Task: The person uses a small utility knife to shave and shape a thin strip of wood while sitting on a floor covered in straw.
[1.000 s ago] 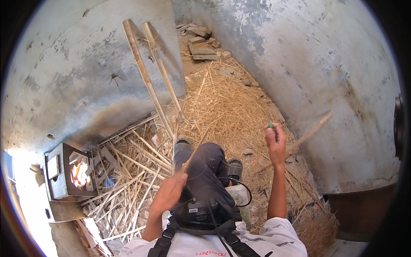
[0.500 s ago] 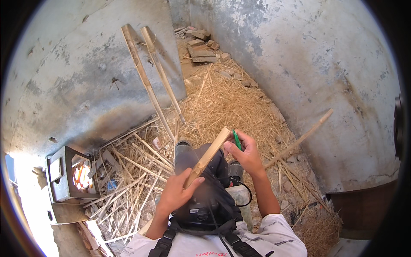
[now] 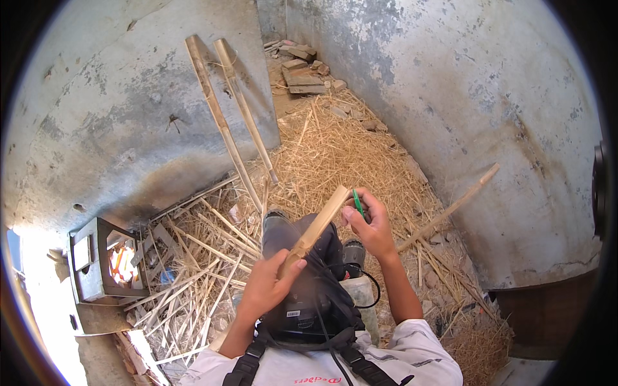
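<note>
My left hand (image 3: 271, 287) is closed around the lower end of a split bamboo piece (image 3: 322, 220). The pale strip slants up and to the right over my dark-clad legs. At its upper end my right hand (image 3: 372, 225) grips a slim green pen-shaped tool (image 3: 358, 204); whether it is a pen or a small knife I cannot tell. The fingertips of that hand are close beside the bamboo's end, and curled fingers partly hide the tool.
Two long bamboo poles (image 3: 225, 128) lean on the left wall. A thinner stick (image 3: 460, 207) slants at the right. Straw (image 3: 347, 154) and split strips (image 3: 206, 289) litter the floor. A box-like metal frame (image 3: 90, 264) stands at the left, with bricks (image 3: 302, 80) at the back.
The bamboo's upper end has shifted slightly up and to the right. My right hand has moved a little up and tilted the green tool. My left hand keeps its hold.
</note>
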Available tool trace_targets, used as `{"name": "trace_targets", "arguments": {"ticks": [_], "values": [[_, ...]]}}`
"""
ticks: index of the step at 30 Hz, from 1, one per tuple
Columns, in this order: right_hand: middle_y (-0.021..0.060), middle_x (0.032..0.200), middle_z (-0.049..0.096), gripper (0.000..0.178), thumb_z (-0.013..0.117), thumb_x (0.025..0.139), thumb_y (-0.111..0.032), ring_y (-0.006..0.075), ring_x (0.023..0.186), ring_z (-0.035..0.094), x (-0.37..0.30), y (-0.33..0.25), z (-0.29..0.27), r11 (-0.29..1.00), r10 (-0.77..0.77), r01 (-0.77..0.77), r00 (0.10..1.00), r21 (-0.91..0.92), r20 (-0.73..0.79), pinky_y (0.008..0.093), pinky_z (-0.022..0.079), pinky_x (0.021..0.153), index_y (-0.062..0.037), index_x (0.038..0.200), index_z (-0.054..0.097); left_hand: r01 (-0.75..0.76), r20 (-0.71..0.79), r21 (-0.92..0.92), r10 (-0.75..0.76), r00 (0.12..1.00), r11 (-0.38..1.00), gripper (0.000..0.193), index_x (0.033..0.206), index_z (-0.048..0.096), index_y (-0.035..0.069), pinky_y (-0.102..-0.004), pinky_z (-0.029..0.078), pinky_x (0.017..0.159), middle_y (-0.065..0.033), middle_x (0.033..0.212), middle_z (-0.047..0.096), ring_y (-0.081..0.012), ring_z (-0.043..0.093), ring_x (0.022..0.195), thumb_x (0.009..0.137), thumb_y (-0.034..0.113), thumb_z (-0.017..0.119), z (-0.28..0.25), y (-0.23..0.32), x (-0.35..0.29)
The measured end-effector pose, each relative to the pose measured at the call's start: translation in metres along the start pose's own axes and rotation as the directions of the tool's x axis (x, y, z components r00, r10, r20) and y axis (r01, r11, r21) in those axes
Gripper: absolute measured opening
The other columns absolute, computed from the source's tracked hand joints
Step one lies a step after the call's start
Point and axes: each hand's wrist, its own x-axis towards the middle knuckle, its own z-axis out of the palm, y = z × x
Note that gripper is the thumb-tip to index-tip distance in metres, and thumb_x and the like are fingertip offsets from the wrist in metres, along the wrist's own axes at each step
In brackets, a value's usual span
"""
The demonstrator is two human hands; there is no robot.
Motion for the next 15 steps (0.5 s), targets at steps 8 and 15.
{"name": "trace_targets", "arguments": {"ticks": [8, 15], "values": [[0.0109, 0.090, 0.074, 0.029, 0.075, 0.098, -0.030, 0.0246, 0.072, 0.073, -0.025, 0.008, 0.000, 0.726, -0.331, 0.432, 0.902, -0.535, 0.278, 0.0339, 0.056, 0.064, -0.0041, 0.109, 0.070, -0.015, -0.121, -0.041, 0.010, 0.993, 0.999, 0.035, 0.092, 0.060, -0.002, -0.0434, 0.042, 0.054, -0.0242, 0.068, 0.060, -0.0428, 0.055, 0.057, 0.102, 0.029, 0.072, 0.000, 0.010, 0.004], [0.0047, 0.084, 0.072, 0.030, 0.079, 0.094, -0.036, 0.0226, 0.064, 0.071, -0.030, 0.013, 0.018, 0.514, -0.484, 0.554, 0.818, -0.655, 0.311, 0.0357, 0.053, 0.054, -0.0085, 0.105, 0.073, -0.061, -0.102, -0.037, 0.057, 0.993, 0.997, 0.035, 0.092, 0.060, -0.001, -0.0450, 0.041, 0.054, -0.0250, 0.068, 0.060, -0.0446, 0.058, 0.059, 0.103, 0.030, 0.070, 0.000, 0.014, 0.003]]}}
